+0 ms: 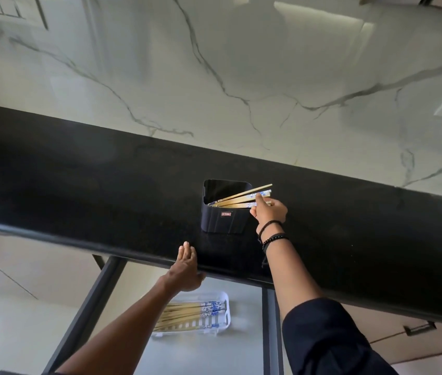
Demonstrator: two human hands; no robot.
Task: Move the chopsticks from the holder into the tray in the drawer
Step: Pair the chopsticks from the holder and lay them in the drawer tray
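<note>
Right hand (269, 211) pinches chopsticks (241, 199) leaning from the holder (225, 220); left hand (187, 269) rests flat on counter (79, 185).

one holder (225, 221), one tray (227, 315), two hands (187, 269) (269, 211)

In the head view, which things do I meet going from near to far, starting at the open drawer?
White tray holding chopsticks → left hand → black holder → marble wall.

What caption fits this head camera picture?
Right hand grips chopsticks in the black holder; more lie in the white tray below.
</note>
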